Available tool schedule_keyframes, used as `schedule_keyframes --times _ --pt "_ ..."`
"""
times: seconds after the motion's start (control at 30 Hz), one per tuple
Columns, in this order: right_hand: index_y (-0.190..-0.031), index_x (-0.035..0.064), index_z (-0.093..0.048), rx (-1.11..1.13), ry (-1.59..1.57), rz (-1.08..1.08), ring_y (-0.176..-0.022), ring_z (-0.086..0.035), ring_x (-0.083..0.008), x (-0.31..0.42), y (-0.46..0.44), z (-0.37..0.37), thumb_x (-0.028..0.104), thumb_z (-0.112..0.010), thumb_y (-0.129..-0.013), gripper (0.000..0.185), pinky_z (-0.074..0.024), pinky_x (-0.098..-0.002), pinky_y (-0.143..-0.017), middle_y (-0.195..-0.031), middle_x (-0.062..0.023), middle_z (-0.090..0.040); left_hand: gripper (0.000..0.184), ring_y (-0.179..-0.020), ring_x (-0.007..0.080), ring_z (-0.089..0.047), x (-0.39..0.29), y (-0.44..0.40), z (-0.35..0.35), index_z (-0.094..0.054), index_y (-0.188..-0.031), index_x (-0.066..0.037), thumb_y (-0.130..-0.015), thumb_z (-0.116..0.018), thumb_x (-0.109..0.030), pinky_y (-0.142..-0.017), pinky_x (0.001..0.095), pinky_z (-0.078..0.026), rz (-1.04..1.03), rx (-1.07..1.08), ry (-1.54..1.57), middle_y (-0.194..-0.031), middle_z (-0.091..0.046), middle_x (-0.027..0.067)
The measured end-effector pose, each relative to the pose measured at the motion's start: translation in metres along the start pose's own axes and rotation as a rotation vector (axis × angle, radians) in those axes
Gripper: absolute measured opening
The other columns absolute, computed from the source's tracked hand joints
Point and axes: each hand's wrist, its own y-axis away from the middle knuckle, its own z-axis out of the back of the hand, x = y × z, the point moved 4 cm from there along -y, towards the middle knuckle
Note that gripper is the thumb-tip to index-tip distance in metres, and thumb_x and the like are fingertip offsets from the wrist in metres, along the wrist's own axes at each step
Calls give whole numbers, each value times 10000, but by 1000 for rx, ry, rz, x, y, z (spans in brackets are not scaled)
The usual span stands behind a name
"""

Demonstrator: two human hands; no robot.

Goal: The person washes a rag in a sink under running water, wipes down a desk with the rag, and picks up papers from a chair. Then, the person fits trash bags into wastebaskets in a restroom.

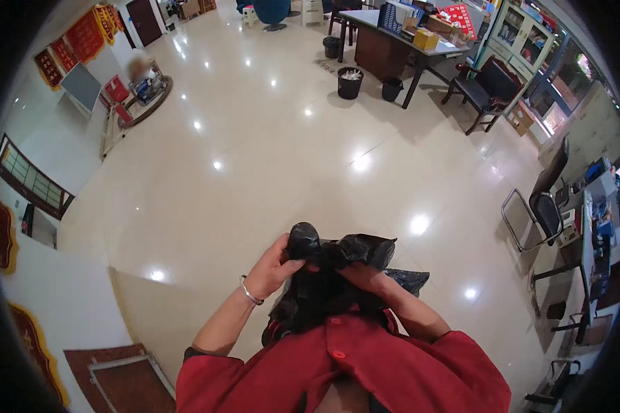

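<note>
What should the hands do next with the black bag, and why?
Perhaps ease the left hand and right hand gently apart to spread the bag: both are on it, and it looks bunched and crumpled around them.

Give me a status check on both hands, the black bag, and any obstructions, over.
Left hand gripping black bag; right hand at it, grip partly hidden. Bag crumpled, in front of red top. No obstruction seen at hands.
</note>
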Motion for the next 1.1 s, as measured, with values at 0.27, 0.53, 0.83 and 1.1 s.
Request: schedule_keyframes --times 0.27,0.53,0.83,1.1 --pt "-923 37 -538 -254 -101 -98 -808 -528 -246 -80 -116 72 152 -615 -654 303 -408 -333 -733 -829 -138 -550 395 -635 107 -553 -33 -181 63 -349 -1163 -39 -781 -448 -35 -385 149 -366 462 320 314 -881 -555 85" --pt "-841 27 -557 -248 -98 -129 -767 -518 -242 -124 -237 127 96 -617 -613 245 -410 -321 -671 -820 -113 -544 337 -528 65 -450 -26 -312 118 -402 -1105 -61 -788 -512 -96 -432 158 -343 390 286 -48 -808 -527 50" --pt "-966 -50 -522 5 -376 -43 -806 -555 -254 -192 -431 173 311 -674 -673 489 -430 -330 -712 -908 -179 -569 126 -355 32 -276 -34 -431 234 -425 -759 -84 -835 -482 -167 -300 166 -199 539 -163 241 -467 -337 -50" --pt "-931 -16 -549 287 -370 -184 -810 -547 -177 -249 -578 196 260 -640 -708 366 -430 -280 -731 -843 -111 -591 273 -333 38 -245 -10 -501 357 -373 -615 -140 -842 -462 -262 -282 165 -165 535 -537 671 -439 -301 -54"
